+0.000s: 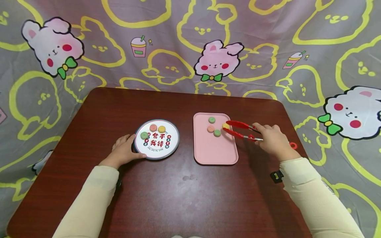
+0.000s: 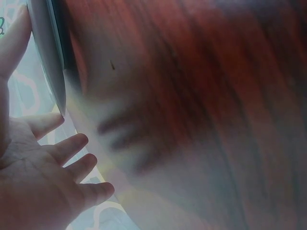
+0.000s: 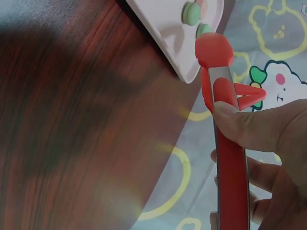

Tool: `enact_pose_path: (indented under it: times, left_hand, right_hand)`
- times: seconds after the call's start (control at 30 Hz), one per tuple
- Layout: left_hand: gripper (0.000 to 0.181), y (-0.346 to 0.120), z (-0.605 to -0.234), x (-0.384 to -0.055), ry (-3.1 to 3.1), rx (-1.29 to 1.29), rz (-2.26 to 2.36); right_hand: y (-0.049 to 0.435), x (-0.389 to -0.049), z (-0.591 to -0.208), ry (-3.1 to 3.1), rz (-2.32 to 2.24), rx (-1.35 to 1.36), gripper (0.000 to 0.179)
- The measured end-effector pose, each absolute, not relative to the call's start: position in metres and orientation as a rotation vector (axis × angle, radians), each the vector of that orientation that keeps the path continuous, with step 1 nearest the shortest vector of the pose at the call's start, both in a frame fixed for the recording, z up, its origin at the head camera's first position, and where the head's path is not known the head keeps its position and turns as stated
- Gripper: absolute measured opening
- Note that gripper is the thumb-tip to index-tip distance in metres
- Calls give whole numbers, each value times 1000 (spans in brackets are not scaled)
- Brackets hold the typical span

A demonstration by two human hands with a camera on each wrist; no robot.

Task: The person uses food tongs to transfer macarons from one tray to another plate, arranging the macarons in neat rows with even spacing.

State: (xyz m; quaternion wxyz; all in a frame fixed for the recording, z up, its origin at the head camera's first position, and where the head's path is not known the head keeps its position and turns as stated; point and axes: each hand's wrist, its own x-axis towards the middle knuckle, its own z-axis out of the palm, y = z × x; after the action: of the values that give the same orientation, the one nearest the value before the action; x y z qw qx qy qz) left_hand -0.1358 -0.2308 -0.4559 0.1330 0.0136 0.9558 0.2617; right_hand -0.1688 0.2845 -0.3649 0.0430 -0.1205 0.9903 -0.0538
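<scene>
At the left edge of a white plate with a dark rim, my left hand rests with thumb and index finger touching the rim, the other fingers spread loosely. The plate bears a green macaron, a pink macaron and a yellow macaron. My right hand grips red tongs, thumb on one arm in the right wrist view. Their tips are apart, on either side of a yellow macaron in the pink tray.
Also in the tray lie a green macaron, a pink one and another green one. Plate and tray stand side by side on a dark wooden table. A patterned cloth hangs behind the table.
</scene>
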Motion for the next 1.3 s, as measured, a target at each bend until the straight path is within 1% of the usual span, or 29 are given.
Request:
enact_pose_path:
  times: [0.37,0.77,1.3]
  left_hand:
    - [102,-232,-457,-136,2782,46,770]
    - [105,-233,-459,-136,2774,42,764]
    - [104,-233,-460,-136,2777,52,762]
  right_hand:
    - [272,-169,-364,3059,-201,-392,64]
    - [254,-170,-362,3070,-228,-442,65]
    - [236,-172,-364,3107,-272,-518,64]
